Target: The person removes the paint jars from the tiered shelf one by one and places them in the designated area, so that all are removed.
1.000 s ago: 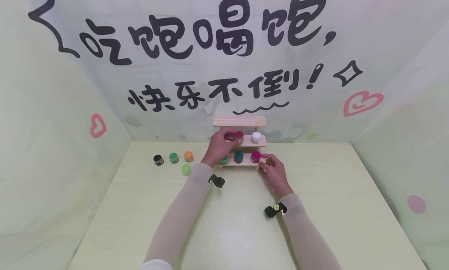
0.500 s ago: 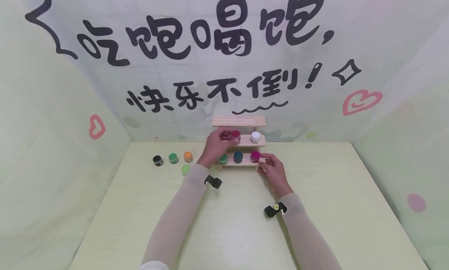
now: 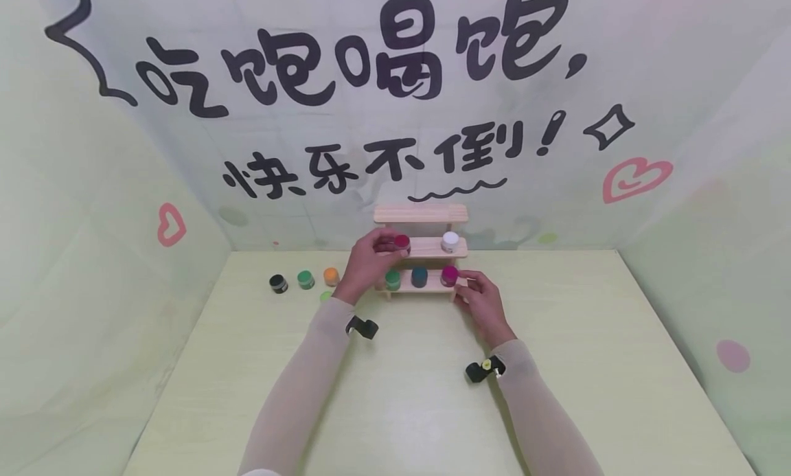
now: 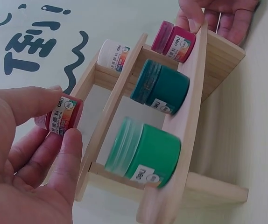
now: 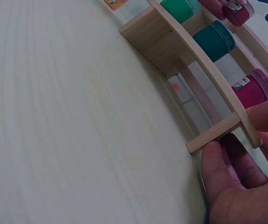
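My left hand [image 3: 364,264] pinches a small red paint jar [image 4: 65,115] between thumb and fingers at the left part of the middle tier. I cannot tell whether the jar touches the board. At the right end of the wooden tiered rack [image 3: 420,213], my right hand [image 5: 246,184] grips the lowest tier, thumb on the board and fingers beneath it. That tier bears a green jar [image 4: 145,151], a teal jar [image 4: 162,86] and a magenta jar [image 4: 175,42]. A white jar [image 3: 450,242] stands on the middle tier's right end.
Left of the rack, a black jar [image 3: 279,283], a green-lidded jar [image 3: 305,279] and an orange jar [image 3: 331,276] stand on the table [image 3: 395,393]. My left forearm partly covers a light green jar [image 3: 325,296]. A printed cloth backdrop [image 3: 296,222] hangs behind.
My left hand has moved left along the middle tier with the red jar, away from the white one. The right hand keeps its place on the rack.
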`<state>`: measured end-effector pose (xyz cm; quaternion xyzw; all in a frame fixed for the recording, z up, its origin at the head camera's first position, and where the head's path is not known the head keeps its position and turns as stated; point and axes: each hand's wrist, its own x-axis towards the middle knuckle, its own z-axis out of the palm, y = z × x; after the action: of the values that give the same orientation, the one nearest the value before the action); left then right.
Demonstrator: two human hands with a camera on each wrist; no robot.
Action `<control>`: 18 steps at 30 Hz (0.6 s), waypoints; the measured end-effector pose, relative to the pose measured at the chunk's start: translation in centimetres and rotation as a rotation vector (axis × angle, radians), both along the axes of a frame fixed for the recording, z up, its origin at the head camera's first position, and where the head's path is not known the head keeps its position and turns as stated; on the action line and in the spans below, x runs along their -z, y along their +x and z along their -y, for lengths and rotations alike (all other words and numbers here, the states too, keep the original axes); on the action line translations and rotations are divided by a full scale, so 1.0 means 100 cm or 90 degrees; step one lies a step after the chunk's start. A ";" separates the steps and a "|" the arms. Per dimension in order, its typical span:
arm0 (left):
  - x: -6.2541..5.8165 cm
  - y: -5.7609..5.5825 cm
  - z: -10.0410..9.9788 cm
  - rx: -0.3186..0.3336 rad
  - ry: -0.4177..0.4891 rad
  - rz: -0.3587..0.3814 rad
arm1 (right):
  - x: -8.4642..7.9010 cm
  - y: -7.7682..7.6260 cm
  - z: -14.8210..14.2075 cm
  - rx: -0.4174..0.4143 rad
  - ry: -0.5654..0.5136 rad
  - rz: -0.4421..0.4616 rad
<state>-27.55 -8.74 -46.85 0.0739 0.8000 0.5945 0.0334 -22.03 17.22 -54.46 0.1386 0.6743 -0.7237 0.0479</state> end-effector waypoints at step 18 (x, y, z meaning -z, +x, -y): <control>0.010 0.019 0.037 -0.021 -0.022 -0.031 | 0.003 -0.001 0.001 0.004 0.005 0.001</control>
<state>-25.66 -12.48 -47.85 0.0742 0.8116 0.5794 0.0054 -22.18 17.16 -54.78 0.1414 0.6766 -0.7212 0.0458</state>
